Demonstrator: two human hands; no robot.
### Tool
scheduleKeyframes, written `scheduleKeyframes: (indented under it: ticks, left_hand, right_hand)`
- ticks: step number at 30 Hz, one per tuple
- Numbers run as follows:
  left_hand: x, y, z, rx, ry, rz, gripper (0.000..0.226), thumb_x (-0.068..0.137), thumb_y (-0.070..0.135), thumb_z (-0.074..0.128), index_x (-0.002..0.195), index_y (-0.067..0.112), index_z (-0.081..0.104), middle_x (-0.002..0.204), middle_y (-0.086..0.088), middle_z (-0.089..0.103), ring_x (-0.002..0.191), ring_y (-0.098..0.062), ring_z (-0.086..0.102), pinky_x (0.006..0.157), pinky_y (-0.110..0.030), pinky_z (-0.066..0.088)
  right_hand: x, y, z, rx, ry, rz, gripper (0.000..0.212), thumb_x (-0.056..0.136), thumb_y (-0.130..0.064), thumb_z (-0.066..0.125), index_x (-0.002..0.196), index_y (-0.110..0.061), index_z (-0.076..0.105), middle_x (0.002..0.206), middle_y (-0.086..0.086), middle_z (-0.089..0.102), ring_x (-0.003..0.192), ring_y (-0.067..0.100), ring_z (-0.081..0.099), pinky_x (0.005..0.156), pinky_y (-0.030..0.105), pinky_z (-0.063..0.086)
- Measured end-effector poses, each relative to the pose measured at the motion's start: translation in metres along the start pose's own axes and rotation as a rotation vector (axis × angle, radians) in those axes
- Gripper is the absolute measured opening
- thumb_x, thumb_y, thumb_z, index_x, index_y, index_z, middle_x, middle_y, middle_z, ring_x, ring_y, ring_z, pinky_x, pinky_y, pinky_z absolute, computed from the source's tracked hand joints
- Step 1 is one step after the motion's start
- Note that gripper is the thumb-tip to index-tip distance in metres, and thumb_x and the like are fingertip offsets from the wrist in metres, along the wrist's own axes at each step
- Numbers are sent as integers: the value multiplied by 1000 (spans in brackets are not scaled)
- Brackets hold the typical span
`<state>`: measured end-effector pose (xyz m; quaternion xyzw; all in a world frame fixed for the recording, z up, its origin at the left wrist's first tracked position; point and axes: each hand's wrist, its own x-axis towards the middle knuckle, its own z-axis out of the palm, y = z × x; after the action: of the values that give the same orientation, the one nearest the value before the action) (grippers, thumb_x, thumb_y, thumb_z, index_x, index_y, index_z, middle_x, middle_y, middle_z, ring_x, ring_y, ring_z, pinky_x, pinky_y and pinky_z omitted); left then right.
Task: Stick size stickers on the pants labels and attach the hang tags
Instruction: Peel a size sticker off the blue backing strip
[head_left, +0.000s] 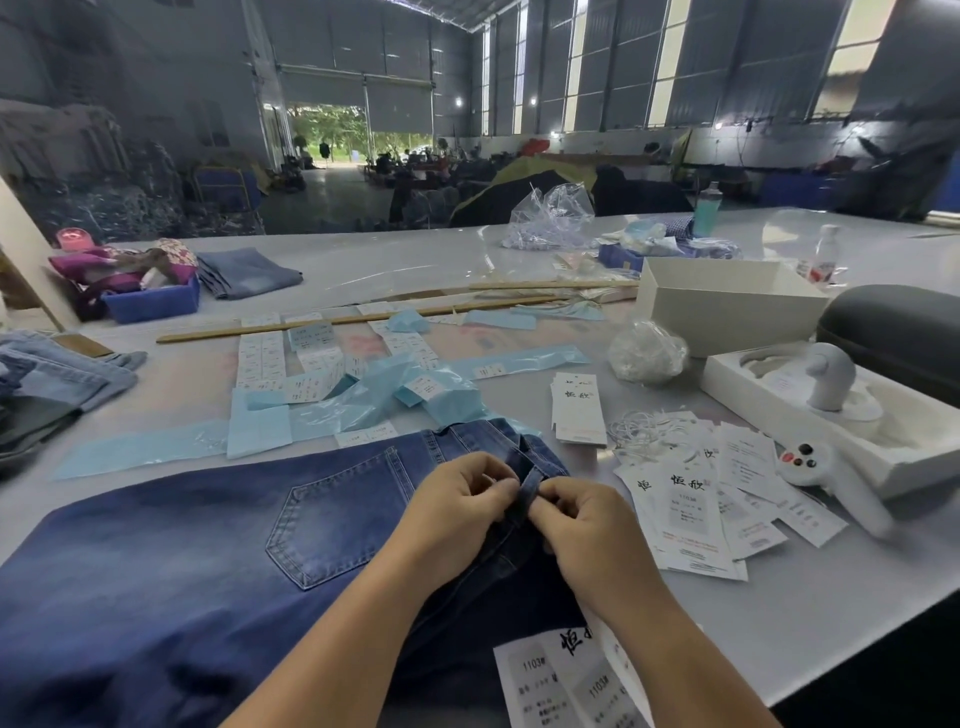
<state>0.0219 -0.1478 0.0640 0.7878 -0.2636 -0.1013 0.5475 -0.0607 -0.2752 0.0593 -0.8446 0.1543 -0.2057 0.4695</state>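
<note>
A pair of jeans (208, 561) is spread on the table (831, 597). Its belt loop (529, 491) is pinched from the left by the left hand (457, 506) and from the right by the right hand (587, 525). Hang tags (691, 514) are scattered just right of the jeans.

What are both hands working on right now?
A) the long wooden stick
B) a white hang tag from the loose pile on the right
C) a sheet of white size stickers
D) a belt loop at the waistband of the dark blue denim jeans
D: the left hand and right hand both pinch the belt loop on the dark blue denim jeans.
</note>
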Motion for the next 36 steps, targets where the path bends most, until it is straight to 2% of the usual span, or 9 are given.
scheduleKeyframes:
  ticks: [5,8,12,18,24,27,30,33,36]
  left_hand:
    - [-2,3,0,-236,78,-57,14,98,18,56,86,15,61,64,3,57,50,-4,47,47,-15,38]
    - [-2,10,0,-348,132,-45,16,100,17,53,85,14,59,79,-2,71,46,-5,46,41,-16,34]
    - [-1,26,3,-460,90,-14,12,101,12,50,91,10,54,87,-8,74,43,-10,46,39,-22,39]
    - [1,40,15,-296,-21,-1,13,100,13,54,89,8,58,74,-3,71,44,-10,47,43,-23,44]
    - [5,37,25,-145,-46,-36,13,97,18,57,85,17,61,70,4,70,48,-6,48,45,-21,41]
    - [7,35,30,-34,-55,-12,12,95,21,60,84,20,64,70,7,70,52,-3,52,53,-21,41]
    - [7,31,34,72,-39,15,10,93,24,63,83,25,66,76,9,72,70,-8,64,67,-29,52]
    - [4,29,33,86,-67,22,8,91,27,65,84,27,67,79,8,72,78,-12,67,71,-29,53]
    - [3,29,30,37,-84,36,7,91,24,66,84,23,68,78,5,72,67,-5,63,59,-21,48]
  right_hand:
    - [-7,6,-17,165,54,45,18,88,-14,69,76,-26,74,63,-9,70,52,1,60,49,11,42]
    - [-7,12,-31,147,149,28,17,86,-13,69,79,-27,75,71,-16,71,67,0,64,56,7,44]
    - [-8,15,-39,139,211,36,18,87,-10,63,83,-27,69,76,-21,65,67,2,61,52,10,44]
    - [-11,19,-37,278,83,144,29,87,5,52,78,-18,67,51,-6,57,46,13,49,49,29,39]
    - [-16,16,-32,437,77,137,25,92,10,52,82,-7,66,61,6,69,61,22,70,63,38,62]
    - [-16,18,-33,511,108,77,18,91,7,61,80,-7,66,62,7,67,56,23,69,49,29,56]
    - [-16,21,-34,446,143,-30,21,86,-3,71,73,-19,68,51,2,59,41,12,52,40,20,40]
    - [-13,20,-31,483,203,-69,19,83,-4,74,73,-19,69,59,5,65,50,13,59,48,19,49]
    - [-8,19,-26,625,193,-39,14,81,-6,74,75,-18,70,69,12,71,66,24,70,60,28,59]
